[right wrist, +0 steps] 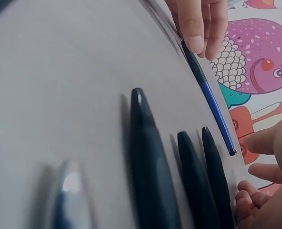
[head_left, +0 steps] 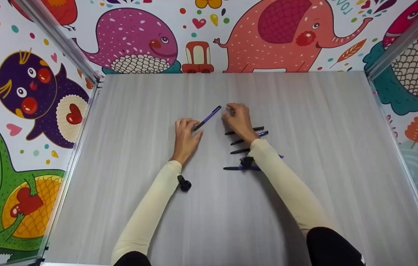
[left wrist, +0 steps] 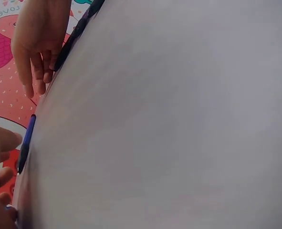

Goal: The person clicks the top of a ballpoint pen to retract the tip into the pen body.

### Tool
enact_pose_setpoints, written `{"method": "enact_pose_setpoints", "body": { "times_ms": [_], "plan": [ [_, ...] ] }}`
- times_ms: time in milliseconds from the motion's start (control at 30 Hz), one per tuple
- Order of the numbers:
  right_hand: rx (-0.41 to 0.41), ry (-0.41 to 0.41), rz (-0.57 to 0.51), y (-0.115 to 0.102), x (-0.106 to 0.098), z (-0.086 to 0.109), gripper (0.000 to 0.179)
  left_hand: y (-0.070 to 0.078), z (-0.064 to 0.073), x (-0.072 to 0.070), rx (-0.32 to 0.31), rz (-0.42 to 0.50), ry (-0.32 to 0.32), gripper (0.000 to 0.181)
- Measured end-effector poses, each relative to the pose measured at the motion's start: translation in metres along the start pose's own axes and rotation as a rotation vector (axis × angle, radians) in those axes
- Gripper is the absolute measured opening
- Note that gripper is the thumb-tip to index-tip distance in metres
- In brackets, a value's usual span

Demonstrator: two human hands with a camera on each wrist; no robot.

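A blue pen with a black grip point(head_left: 209, 117) lies slanted on the table between the two hands. My left hand point(head_left: 186, 135) is at its lower end, fingers bent around the tip with a gap between thumb and fingers; in the left wrist view the pen point(left wrist: 27, 140) shows its tip free of them. Right of the pen's upper end, my right hand point(head_left: 239, 119) hovers with loosely bent fingers and holds nothing. Under the right wrist and forearm lie several dark and blue pens, one black-ended pen point(head_left: 233, 168) lowest; the arm partly hides them.
The pale wood-grain table point(head_left: 139, 111) spans between metal frame posts point(head_left: 393, 48). Cartoon-printed panels stand behind and at both sides. Small black cameras point(head_left: 184, 183) are worn on both wrists. In the right wrist view, dark pens point(right wrist: 150, 167) lie side by side close to the lens.
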State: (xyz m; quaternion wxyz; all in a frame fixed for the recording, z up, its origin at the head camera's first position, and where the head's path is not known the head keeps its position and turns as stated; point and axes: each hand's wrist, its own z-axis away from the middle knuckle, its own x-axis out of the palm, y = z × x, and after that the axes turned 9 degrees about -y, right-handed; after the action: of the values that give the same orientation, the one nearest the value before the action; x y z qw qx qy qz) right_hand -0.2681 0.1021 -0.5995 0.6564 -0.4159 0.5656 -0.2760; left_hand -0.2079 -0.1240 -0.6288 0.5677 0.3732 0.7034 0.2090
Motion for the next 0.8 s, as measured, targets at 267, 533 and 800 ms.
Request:
{"method": "enact_pose_setpoints", "body": {
  "times_ms": [267, 533, 800],
  "plan": [
    [0.063, -0.018, 0.122, -0.005, 0.009, -0.006, 0.046, 0.003, -0.002, -0.001, -0.018, -0.076, -0.045, 0.030],
    [0.077, -0.050, 0.202, -0.007, 0.011, -0.010, 0.047, 0.003, -0.005, 0.004, -0.039, -0.110, -0.030, 0.028],
    [0.036, -0.105, 0.244, -0.008, 0.010, -0.011, 0.047, 0.006, -0.012, 0.004, -0.079, -0.178, -0.054, 0.013]
  ]
}}
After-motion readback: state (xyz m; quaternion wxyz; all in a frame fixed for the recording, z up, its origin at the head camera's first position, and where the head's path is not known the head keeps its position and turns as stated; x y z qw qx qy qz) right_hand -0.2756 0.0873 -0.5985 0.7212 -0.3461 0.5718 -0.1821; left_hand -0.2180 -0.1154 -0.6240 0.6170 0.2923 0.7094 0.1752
